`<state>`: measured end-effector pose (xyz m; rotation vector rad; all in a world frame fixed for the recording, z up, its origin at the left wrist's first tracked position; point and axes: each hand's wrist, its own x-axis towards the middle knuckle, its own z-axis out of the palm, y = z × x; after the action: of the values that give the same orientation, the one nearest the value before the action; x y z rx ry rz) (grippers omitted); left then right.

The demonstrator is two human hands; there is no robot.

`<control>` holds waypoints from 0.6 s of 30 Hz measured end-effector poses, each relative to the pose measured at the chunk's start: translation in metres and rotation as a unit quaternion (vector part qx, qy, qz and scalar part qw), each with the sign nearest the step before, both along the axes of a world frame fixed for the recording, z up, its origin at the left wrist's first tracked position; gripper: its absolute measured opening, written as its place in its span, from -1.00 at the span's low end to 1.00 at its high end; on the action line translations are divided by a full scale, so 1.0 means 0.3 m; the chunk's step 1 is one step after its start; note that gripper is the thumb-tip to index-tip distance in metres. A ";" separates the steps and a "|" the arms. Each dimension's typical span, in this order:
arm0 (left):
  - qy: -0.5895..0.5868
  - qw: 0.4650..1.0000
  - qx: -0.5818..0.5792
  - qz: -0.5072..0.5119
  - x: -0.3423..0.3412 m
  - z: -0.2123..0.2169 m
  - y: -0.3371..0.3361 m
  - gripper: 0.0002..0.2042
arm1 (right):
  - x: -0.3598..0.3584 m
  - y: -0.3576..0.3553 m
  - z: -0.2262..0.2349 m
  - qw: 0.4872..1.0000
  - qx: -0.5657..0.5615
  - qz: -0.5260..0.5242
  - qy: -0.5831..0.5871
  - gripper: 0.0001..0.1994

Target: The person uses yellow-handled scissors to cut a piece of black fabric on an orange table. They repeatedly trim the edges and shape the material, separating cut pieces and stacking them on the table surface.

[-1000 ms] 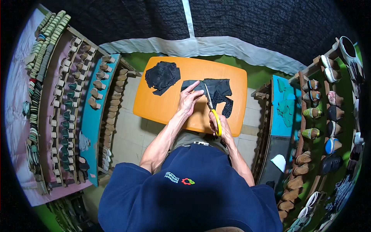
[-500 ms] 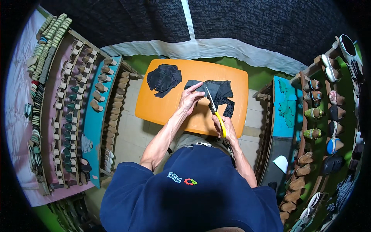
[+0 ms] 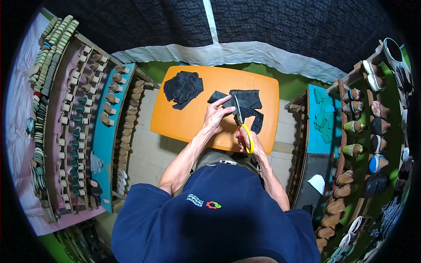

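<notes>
Over the orange table (image 3: 144, 116), my right hand (image 3: 251, 141) grips scissors (image 3: 247, 136) with yellow and red handles. Their blades point away from me and lie at a piece of black fabric (image 3: 215, 96). My left hand (image 3: 215, 117) pinches that fabric between thumb and fingers, just left of the blades. Beneath and to the right are more black fabric (image 3: 250, 97) and a dark patterned piece (image 3: 257, 123). The exact cutting point is too small to make out. Farther left on the table lies a heap of black fabric pieces (image 3: 183, 89).
Racks of shoe lasts (image 3: 81, 109) stand to my left, some against a blue board (image 3: 103, 144). On the right, a shelf (image 3: 319, 140) carries green scraps (image 3: 323, 118) and a white piece (image 3: 316, 184), beside racks of shoes (image 3: 354, 127). A dark curtain (image 3: 280, 26) hangs behind the table.
The scissors have turned in my right hand, so the handle loop now shows more fully. The fabric in my left hand has tilted, and the whole view has shifted slightly.
</notes>
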<state>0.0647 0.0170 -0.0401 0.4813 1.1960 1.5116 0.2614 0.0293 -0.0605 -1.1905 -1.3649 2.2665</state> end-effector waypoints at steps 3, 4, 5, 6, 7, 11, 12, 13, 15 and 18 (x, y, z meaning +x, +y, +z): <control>-0.003 1.000 -0.003 0.006 -0.001 -0.008 -0.003 -0.43 | 0.000 -0.007 0.004 1.000 0.014 0.002 -0.007 -0.44; -0.004 1.000 -0.004 0.008 -0.005 -0.011 -0.005 -0.43 | -0.004 -0.010 0.009 1.000 0.023 0.003 -0.008 -0.45; -0.002 1.000 -0.002 0.009 -0.009 -0.014 -0.006 -0.43 | -0.004 -0.011 0.017 1.000 0.013 -0.001 -0.007 -0.46; -0.001 1.000 0.000 0.006 -0.012 -0.018 -0.006 -0.43 | -0.004 -0.009 0.017 1.000 0.007 0.000 -0.009 -0.46; -0.001 1.000 0.001 0.002 -0.015 -0.018 -0.006 -0.43 | -0.003 -0.007 0.016 1.000 0.000 -0.001 -0.010 -0.46; 0.005 1.000 0.000 0.009 -0.013 -0.021 -0.004 -0.43 | -0.007 -0.011 0.008 1.000 0.004 -0.018 -0.014 -0.47; -0.003 1.000 0.005 0.015 -0.010 -0.022 -0.004 -0.43 | -0.009 -0.014 0.008 1.000 0.002 -0.025 -0.015 -0.48; -0.013 1.000 0.011 0.022 -0.005 -0.034 -0.004 -0.43 | -0.013 -0.017 0.016 0.999 0.000 -0.029 -0.016 -0.48; -0.019 0.999 0.019 0.034 -0.004 -0.063 -0.006 -0.43 | -0.023 -0.026 0.034 0.999 -0.006 -0.040 -0.009 -0.49; -0.028 0.998 0.027 0.047 0.004 -0.106 -0.001 -0.42 | -0.026 -0.034 0.016 0.999 -0.002 -0.051 0.001 -0.49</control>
<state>0.0660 0.0168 -0.0720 0.4203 1.1496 1.6320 0.2535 0.0191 -0.0558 -1.2292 -1.2693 2.2004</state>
